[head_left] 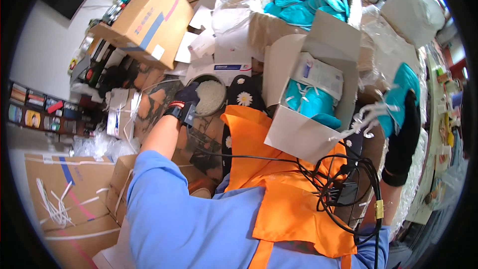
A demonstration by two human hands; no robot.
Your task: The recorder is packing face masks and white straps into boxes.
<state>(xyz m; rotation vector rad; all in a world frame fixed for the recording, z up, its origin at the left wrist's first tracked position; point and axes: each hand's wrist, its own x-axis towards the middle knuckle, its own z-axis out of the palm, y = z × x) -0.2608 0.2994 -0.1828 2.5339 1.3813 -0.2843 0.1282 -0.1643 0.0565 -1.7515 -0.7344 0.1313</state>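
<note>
My right hand [406,137], in a black glove, is raised at the right and closed round several teal face masks [401,89] with white straps dangling to the left. At left centre my left hand [185,95], in a dark glove, lies at the rim of a round bowl [222,103] of white grainy stuff; its fingers are too dark to make out. An open white carton [294,137] rests on my lap. Inside it are more teal masks [311,104] and a white printed packet [317,77].
A big plastic-lined box [256,30] heaped with teal masks stands ahead. Brown cartons [149,20] stand at the far left and near left. A coil of black cable [326,169] lies across my orange apron [289,204]. A long table [430,154] runs along the right.
</note>
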